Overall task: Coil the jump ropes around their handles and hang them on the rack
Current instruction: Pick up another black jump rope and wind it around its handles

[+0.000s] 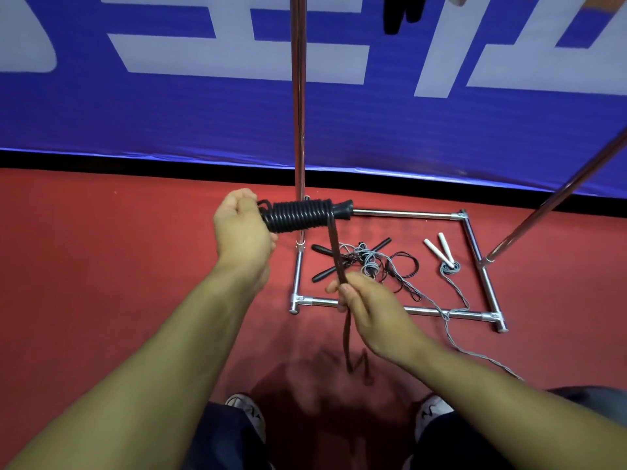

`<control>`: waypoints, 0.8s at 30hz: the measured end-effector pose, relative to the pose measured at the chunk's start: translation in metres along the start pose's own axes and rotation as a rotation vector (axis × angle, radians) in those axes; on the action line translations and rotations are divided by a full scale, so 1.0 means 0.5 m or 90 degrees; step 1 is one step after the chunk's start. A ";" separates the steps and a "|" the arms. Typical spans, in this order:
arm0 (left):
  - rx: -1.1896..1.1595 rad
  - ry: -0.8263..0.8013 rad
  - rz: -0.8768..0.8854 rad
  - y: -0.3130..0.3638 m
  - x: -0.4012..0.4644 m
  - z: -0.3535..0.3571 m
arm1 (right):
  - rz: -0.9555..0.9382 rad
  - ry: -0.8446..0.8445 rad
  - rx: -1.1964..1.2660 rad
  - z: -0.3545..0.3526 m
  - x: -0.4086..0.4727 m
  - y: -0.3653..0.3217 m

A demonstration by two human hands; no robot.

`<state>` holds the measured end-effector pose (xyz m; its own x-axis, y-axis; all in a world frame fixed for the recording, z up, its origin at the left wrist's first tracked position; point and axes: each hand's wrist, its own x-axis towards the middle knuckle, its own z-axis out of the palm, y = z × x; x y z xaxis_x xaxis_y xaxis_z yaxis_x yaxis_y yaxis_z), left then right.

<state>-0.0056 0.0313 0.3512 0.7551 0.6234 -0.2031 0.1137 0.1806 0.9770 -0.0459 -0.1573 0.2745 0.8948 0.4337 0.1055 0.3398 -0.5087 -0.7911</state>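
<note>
- While the left hand [242,228] is gripping one end of the handles [342,209], the right hand [364,300] is pinching the loose rope [336,252], pulling it taut below the coil [298,215].
- Most of this rope is sitting wound already; a blurred tail is hanging toward the floor [101,249].
- Two more ropes, black [353,257] and white-handled [439,247], are lying uncoiled inside the rack [473,239] base, awaiting coiling.
- Something dark is hanging high up, possibly done.

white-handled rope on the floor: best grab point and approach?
Probably the two white handles: they lie flat, side by side, inside the rack base, apart from the dark tangle. Come from above and pinch across both near their lower ends, where the grey cord bunches. The cord trails over the front bar, so lift slowly.
</note>
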 end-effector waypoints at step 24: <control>0.280 0.026 0.397 -0.046 -0.027 0.022 | 0.004 0.099 -0.185 -0.073 0.031 -0.039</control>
<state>-0.0114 0.0102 0.3322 0.7398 0.5402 0.4011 -0.0731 -0.5281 0.8460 -0.0280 -0.1680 0.3137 0.9229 0.3228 0.2097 0.3828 -0.7118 -0.5889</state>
